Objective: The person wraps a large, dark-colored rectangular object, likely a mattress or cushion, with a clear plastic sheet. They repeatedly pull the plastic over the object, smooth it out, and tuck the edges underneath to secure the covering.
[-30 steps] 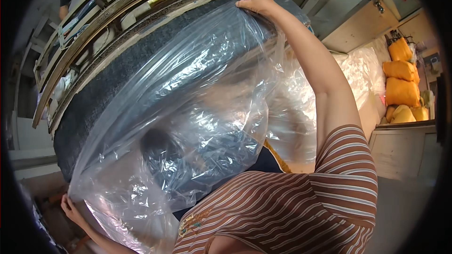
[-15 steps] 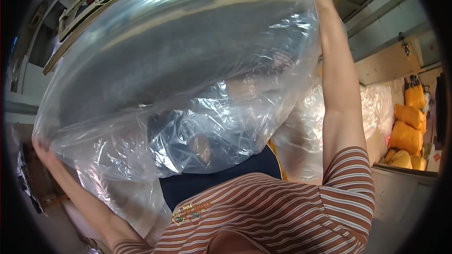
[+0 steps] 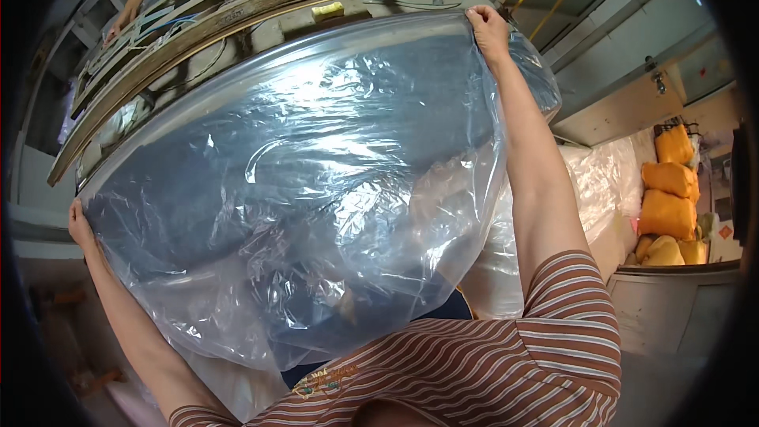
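You have the large clear plastic bag [image 3: 316, 190] spread wide in front of you, held up between both arms, and everything else reads relative to it. Your left hand [image 3: 79, 225] grips its lower left corner, fingers closed on the film edge; your right hand [image 3: 488, 32] is raised to its top right corner, fingers pinched shut over the rim of the film. The top edge runs taut in an arc between the two hands, while the lower part hangs slack and crumpled toward your brown-and-white striped shirt [image 3: 490, 364]. Behind the bag, seen through it, sits a dark bluish-grey bulk; what it is cannot be told through the wrinkles. Above the bag stands a long metal-framed workbench [image 3: 261, 0], with another person's hand [image 3: 122, 20] resting at its far left end. Well to the right of the bag are stacked orange-yellow sacks [image 3: 668, 190] and a heap of more clear film [image 3: 593, 182]. By the look of it, you are at the spreading stage: bag opened out and stretched, not yet settled. Any next move calls for keeping both corner grips firm and the tension even, since thin film slips and folds back easily.
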### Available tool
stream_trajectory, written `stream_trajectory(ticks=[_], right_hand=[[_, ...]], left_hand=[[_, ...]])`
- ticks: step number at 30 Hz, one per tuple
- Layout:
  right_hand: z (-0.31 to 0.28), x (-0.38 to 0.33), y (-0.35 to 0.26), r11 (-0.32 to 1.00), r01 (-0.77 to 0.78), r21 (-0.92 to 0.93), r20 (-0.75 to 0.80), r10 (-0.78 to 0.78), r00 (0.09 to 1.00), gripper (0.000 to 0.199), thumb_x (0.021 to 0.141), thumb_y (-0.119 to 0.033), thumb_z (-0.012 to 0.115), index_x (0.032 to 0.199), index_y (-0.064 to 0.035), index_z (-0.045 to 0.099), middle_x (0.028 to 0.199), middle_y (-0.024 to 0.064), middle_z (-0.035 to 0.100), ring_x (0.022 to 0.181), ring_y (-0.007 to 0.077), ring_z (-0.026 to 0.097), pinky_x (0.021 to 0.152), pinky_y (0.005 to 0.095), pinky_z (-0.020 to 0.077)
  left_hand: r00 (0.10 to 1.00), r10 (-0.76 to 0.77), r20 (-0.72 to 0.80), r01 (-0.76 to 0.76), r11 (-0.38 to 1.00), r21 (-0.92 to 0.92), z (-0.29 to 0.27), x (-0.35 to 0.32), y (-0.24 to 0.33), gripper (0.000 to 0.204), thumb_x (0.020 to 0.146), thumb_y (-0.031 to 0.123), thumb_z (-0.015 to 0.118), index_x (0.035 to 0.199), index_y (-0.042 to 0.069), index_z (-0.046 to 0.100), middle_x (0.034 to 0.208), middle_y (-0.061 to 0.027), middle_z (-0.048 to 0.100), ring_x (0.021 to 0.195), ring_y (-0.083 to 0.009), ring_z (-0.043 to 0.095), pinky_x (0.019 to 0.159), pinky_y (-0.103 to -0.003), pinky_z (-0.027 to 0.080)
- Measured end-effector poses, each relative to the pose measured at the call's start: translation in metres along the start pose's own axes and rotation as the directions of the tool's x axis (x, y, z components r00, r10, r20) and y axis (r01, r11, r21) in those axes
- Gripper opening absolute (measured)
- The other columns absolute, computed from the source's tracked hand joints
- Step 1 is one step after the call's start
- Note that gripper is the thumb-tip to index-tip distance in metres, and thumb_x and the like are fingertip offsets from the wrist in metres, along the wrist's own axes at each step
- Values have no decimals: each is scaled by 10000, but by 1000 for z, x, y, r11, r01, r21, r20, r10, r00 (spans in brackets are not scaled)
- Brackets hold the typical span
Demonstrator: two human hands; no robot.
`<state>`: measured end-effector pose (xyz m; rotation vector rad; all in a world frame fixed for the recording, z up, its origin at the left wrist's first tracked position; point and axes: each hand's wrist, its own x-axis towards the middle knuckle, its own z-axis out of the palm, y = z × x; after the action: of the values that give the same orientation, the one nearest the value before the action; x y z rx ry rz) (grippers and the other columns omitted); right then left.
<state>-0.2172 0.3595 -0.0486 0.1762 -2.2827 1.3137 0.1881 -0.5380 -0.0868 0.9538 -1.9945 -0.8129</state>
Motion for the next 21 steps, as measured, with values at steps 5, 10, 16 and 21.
stream_trajectory(ticks=[5,10,16,21], right_hand=[[8,6,3,988,15,-153,-48,-22,999,247,750,-266,701,829,-37,649,790,71,598,732,176,556,707,303,449],[13,8,1,954,38,-296,-199,-100,975,316,705,-281,714,815,-29,558,958,175,510,914,312,512,832,374,424],[-14,11,6,967,-10,-255,-258,-58,965,318,769,-271,663,839,1,514,980,204,493,965,342,476,904,387,376],[25,14,5,996,-70,-64,-247,52,968,411,869,-383,537,887,28,539,1043,239,498,1013,368,471,933,422,349]], left_hand=[[998,62,30,-62,998,-6,8,33,-11,368,865,348,637,1073,47,679,1030,-39,662,932,-130,574,855,-250,420],[997,74,-8,-73,992,99,19,55,-25,275,865,294,624,966,46,688,885,-14,650,811,-128,554,759,-271,428],[994,-62,-86,41,974,-224,75,14,-10,306,893,239,507,669,31,517,669,5,504,622,-108,449,607,-266,380],[986,-61,-152,23,971,-238,-40,69,-56,307,910,214,440,803,-3,628,750,-60,594,730,-136,541,687,-259,417]])
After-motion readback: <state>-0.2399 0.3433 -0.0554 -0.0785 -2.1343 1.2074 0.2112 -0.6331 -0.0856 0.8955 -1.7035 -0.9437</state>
